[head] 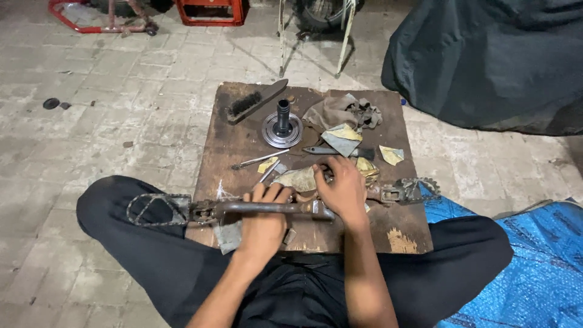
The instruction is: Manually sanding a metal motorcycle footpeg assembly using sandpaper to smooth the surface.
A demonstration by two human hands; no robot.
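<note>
Left grip: my left hand [262,220] is curled tight around the long rusty steel footrest bar [267,208], fingers over its top, near the middle of its length.
Right grip: my right hand [341,189] lies fingers bent on the bar's right part; whether it clamps it I cannot tell.
Bar: it lies across my lap edge of the worn brown wooden board [243,146], toothed footpegs at nine [156,209] and three o'clock [412,189].
Edges: the board's near edge sits just under my wrists; my black-trousered knees flank it.
Open room: bare board at ten o'clock of my left hand.
Around: at twelve o'clock stand a round metal hub with a black shaft [282,127], a black brush [254,101], grey rags [346,112] and yellow paper scraps [390,154].
</note>
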